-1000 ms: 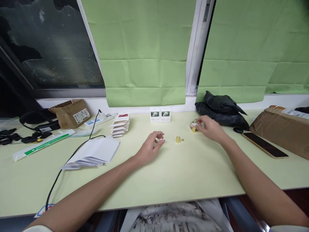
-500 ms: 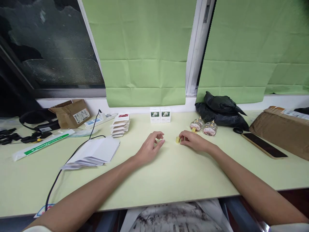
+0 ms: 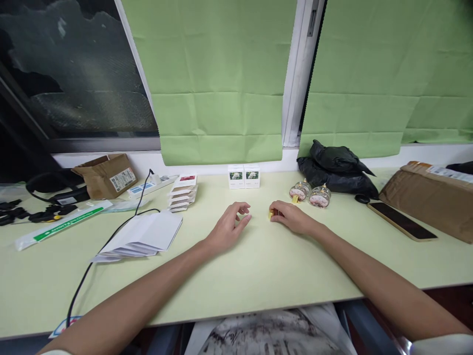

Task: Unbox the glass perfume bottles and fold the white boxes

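Gold cap (image 3: 271, 214) is sitting nearer the person than the pair of white boxes (image 3: 245, 177) and a little to their right, partly hiding behind fingertips. The right hand (image 3: 291, 217) is keeping its grip pinched on this cap between thumb and fingers. The left hand (image 3: 229, 227) is staying nearer the person than the boxes, slightly to their left, its grip standing open with thumb and fingers curving apart; whether it is touching the counter (image 3: 266, 268), I cannot tell. Right of the boxes and nearer the person, a second gold piece (image 3: 295, 199) is lying, and two glass bottles (image 3: 320, 196) are standing close by. Farther right of the boxes, a black bag (image 3: 334, 172) is slumping, while a phone (image 3: 402, 221) and a brown parcel (image 3: 428, 202) are lying farther still. Left of the boxes, white packets (image 3: 183, 194) are stacking up; folded white papers (image 3: 142, 236) are spreading farther left and nearer the person.
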`<state>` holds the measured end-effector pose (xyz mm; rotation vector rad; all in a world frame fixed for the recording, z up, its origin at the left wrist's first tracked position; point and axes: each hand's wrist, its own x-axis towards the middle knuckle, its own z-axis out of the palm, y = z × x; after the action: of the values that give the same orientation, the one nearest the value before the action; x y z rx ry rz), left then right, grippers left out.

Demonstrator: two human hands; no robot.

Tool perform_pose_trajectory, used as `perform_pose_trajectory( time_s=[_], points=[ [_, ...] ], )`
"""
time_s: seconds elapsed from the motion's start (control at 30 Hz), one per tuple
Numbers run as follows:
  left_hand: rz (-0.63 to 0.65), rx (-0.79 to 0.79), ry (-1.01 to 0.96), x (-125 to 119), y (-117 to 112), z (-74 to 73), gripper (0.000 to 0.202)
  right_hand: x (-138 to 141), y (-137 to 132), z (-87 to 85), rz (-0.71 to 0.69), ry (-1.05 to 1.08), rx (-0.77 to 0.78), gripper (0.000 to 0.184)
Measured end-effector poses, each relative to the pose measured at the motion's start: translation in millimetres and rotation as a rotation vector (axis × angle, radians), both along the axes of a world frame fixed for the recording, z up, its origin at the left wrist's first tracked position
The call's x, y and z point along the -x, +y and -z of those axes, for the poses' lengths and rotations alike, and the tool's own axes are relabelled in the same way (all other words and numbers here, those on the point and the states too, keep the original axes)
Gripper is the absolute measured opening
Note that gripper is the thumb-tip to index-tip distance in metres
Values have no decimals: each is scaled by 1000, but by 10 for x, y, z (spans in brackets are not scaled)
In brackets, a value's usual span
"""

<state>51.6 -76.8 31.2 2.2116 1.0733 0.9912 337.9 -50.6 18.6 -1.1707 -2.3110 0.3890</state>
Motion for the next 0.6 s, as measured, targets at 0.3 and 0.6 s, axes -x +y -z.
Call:
perform_pose_trajectory(
  time_s=[0.3,0.6],
  points=[
    [12,13,0,11,-8,4,30,-596,50,-171,300,-370,83,5],
    [26,22,24,13,-18,15,29,-1021,14,-233,630,-485,123,10]
  ],
)
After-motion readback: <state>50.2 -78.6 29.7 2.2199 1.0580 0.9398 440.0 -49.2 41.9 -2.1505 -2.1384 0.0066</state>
